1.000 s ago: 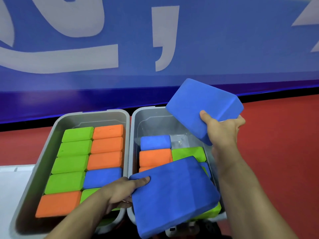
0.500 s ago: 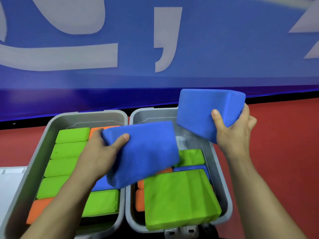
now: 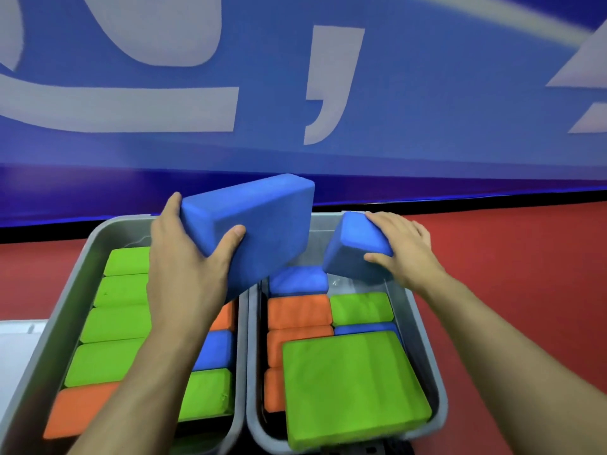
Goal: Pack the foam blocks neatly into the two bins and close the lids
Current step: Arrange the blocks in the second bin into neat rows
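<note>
Two grey bins stand side by side, both open. The left bin (image 3: 69, 300) is filled with green, orange and blue foam blocks set on edge. The right bin (image 3: 423, 326) holds upright blue, orange and green blocks, and a large green block (image 3: 351, 385) lies flat on top at its near end. My left hand (image 3: 184, 274) grips a big blue block (image 3: 259, 228) tilted in the air above the gap between the bins. My right hand (image 3: 404, 251) holds a second blue block (image 3: 354, 251), lowered on end into the far right corner of the right bin.
A red floor (image 3: 512, 290) surrounds the bins, and a blue banner with white shapes (image 3: 295, 93) rises just behind them. A white surface (image 3: 16, 343) shows at the left edge. No lids are visible.
My left hand has lifted its blue block up and back, over the divide between the bins. My right hand has brought its blue block down into the right bin's far corner.
</note>
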`<state>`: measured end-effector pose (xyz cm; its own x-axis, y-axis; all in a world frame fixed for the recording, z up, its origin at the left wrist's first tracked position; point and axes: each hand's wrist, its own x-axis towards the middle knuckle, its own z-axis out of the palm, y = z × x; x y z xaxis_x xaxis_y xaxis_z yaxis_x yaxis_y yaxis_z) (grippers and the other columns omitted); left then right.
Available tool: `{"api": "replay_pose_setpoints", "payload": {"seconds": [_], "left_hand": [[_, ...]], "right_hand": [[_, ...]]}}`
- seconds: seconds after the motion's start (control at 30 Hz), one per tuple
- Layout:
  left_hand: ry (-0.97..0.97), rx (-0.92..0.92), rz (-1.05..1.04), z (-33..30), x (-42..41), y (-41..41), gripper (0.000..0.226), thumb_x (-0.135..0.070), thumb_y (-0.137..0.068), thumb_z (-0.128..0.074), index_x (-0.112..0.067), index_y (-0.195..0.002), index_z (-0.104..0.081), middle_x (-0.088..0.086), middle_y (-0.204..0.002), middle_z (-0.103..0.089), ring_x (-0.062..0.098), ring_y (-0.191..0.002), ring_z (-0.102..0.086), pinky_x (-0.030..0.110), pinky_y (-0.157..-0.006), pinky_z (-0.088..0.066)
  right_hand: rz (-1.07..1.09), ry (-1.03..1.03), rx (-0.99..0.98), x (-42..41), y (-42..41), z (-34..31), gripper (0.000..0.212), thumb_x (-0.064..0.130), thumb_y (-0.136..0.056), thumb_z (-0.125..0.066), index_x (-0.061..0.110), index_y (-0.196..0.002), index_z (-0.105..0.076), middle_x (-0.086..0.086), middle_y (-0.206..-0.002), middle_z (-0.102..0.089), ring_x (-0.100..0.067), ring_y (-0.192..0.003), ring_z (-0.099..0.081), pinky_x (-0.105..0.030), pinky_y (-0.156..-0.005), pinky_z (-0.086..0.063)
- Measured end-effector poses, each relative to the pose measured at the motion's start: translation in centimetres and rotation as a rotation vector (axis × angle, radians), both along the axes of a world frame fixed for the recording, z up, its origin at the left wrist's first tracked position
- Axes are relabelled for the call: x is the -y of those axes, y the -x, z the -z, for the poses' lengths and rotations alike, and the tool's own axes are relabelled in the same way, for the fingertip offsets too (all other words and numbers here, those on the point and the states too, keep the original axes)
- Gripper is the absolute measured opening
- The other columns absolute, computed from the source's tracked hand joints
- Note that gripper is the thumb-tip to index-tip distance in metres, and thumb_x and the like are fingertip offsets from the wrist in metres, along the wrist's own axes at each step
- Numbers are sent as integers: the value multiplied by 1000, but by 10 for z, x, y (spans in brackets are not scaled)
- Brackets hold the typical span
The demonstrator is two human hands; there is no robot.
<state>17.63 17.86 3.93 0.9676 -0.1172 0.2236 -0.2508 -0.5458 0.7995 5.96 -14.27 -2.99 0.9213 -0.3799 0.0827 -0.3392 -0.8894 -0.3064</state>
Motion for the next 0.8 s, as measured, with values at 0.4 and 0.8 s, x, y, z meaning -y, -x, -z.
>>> {"api": "replay_pose_setpoints", "payload": {"seconds": [0.4,0.8], "left_hand": [[-25,-15,12,4,6,-8,90,-48,-85,-74,-20,-156,-28,2,-153,-39,18,-138,-37,35,-108,-35],[-31,-28,19,7,9,-8,89,-49,-83,-75,-22,-155,-29,-3,-153,-39,15,-139,-37,30,-105,-33]], "right_hand": [[-209,131,-59,41,-10,4,84,41,-82,-79,29,-153,-36,7,-153,-42,-20,-139,-39,-52,-115,-31],[-246,-61,-318,42,-28,82,87,43,-83,-79,24,-155,-35,1,-151,-43,-27,-133,-42,-36,-115,-29]]}}
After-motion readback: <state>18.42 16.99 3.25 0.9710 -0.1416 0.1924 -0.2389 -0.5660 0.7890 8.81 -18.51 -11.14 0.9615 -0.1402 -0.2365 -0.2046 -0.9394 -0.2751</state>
